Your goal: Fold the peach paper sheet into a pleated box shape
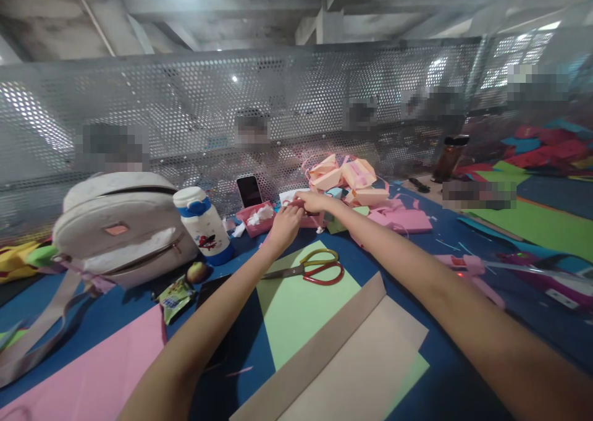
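Note:
Both arms stretch forward over the blue table. My left hand [287, 219] and my right hand [312, 201] meet at the small pink boxes near the back. Fingers of both hands are bent around a small reddish item I cannot make out. Just left of them, a pink paper box [257, 219] holds crumpled white tissue. Scissors [319, 267] with one yellow and one red handle lie open on a light green sheet [296, 310]. Closer to me, a folded pale peach sheet [343, 353] overlaps the green one.
At left stand a white backpack [125, 229], a white and blue bottle [204, 226] and a snack packet [175, 298]. A phone [249, 190] leans at the back. Peach paper boxes [356, 174] are piled behind my right hand. A pink glue gun [470, 269] lies right.

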